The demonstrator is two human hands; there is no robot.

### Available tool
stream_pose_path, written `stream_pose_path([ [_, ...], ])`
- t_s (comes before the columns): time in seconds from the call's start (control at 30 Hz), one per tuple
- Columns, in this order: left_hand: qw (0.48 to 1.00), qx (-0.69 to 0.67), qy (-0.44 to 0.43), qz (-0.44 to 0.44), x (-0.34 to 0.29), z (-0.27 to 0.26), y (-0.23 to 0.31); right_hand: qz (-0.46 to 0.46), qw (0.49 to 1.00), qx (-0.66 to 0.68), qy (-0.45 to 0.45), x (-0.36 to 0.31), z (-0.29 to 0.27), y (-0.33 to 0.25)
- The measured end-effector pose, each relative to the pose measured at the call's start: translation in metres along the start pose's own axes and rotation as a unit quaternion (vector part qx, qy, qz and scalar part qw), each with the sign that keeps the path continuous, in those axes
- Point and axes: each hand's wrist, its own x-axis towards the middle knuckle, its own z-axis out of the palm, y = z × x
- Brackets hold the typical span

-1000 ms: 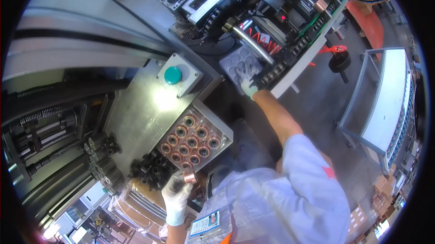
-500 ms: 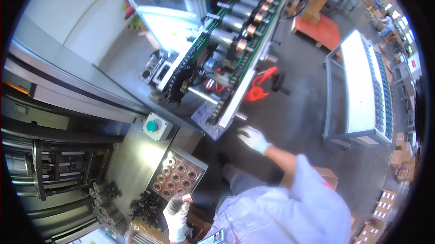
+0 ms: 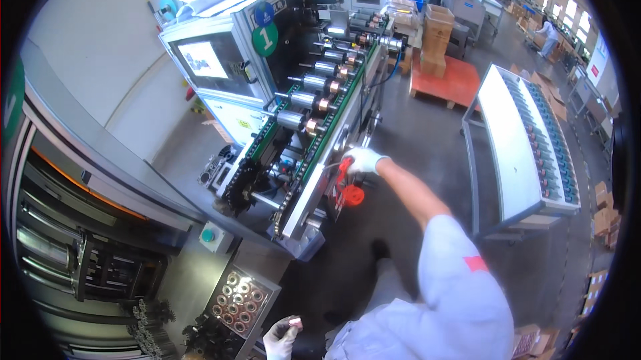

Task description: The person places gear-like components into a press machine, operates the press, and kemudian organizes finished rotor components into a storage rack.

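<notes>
My left hand (image 3: 280, 341), in a white glove, pinches a small copper commutator (image 3: 296, 323) at the lower edge, beside a tray (image 3: 270, 288) of similar copper rings. My right hand (image 3: 364, 160), also gloved, reaches forward to the conveyor's right side. Its fingers are closed round a red air gun (image 3: 344, 169), partly covered by the glove. A red coiled hose (image 3: 352, 194) hangs just below it. On the conveyor (image 3: 304, 210), several steel armatures (image 3: 291, 119) with copper ends lie crosswise in a row.
A cabinet machine with a screen (image 3: 199, 59) stands left of the conveyor. A green button box (image 3: 215, 236) sits near the tray. At right is a white slanted rack (image 3: 511, 153) with rows of green parts. Cartons (image 3: 437, 33) stand on a red pallet (image 3: 444, 85); two people work far off.
My right hand has reached forward and taken hold of the red air gun. The view has swung upward. My left hand still holds the commutator.
</notes>
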Motion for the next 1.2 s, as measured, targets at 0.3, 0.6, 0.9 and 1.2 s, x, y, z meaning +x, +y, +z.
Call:
stream_pose_path([
  [0.3, 0.976, -0.029, 0.215, 0.016, 0.05, 0.098, 0.008, -0.061, 0.703, 0.635, 0.314, -0.039, -0.101, 0.077],
  [0.6, 0.99, 0.007, 0.137, -0.024, 0.131, 0.187, 0.011, 0.066, 0.954, 0.007, 0.294, -0.043, -0.173, 0.213],
  [0.9, 0.986, -0.031, 0.108, -0.124, 0.196, 0.192, -0.055, 0.197, 0.853, 0.37, 0.311, -0.057, -0.306, 0.288],
  [1.2, 0.939, 0.165, 0.11, -0.282, 0.198, 0.244, -0.099, 0.107, 0.949, 0.241, 0.171, 0.116, -0.405, 0.421],
])
